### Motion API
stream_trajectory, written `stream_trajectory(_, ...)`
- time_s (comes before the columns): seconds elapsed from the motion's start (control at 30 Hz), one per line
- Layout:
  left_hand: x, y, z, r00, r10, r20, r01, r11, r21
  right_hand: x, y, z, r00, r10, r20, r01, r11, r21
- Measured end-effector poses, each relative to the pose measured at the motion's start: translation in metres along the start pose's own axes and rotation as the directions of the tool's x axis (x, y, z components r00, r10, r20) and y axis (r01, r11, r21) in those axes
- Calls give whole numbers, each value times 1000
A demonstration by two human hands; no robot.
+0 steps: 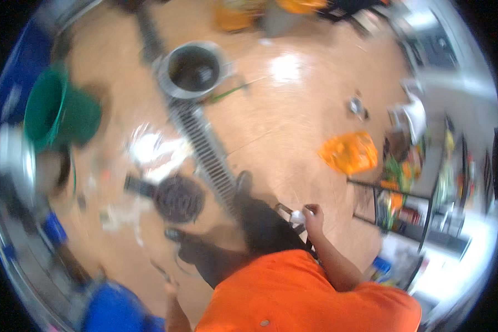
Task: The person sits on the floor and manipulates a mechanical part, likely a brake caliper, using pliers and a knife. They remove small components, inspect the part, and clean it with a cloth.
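Observation:
Low at the left, my left hand point(171, 288) is closed around the end of a thin, dark, blade-like tool point(160, 270), which motion blur keeps from being named surely. Beside my right thigh, my right hand point(314, 219) has its fingers curled on a small white item point(297, 217), perhaps a cloth or paper. A short brownish bar point(284, 208) shows just past it; whether I hold that bar too is unclear. Below my legs is a round dark, lidded-looking object point(179, 199) on the floor, near my shoe point(174, 235).
A metal drain grate point(205, 146) crosses the tan floor, with a large metal pot point(166, 74) standing over it. A green bin point(83, 116) is at left, a blue object point(113, 307) at lower left. To the right are an orange bag point(349, 152) and a black-framed rack point(393, 191).

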State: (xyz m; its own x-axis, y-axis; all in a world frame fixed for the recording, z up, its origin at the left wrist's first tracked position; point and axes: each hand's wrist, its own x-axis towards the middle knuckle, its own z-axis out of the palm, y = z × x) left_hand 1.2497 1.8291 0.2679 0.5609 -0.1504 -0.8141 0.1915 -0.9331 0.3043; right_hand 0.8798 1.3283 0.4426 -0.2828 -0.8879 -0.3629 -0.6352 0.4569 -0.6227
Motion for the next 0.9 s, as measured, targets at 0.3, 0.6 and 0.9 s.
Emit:
stream_trajectory(0.3, -76, 337, 48, 995, -55, -80, 73, 966, 247, 128, -39, -145, 842, 536, 64, -308, 380, 872)
stream_trajectory(0.6, -15, 716, 205, 830, 518, 208, -556, 802, 220, 314, 54, -161, 701, 560, -442, -439, 827, 351)
stream_trajectory(0.9, -40, 1216, 478, 508, 533, 677, -837, 121, 533, 402, 30, -236, 245, 898, -367, -711, 423, 561)
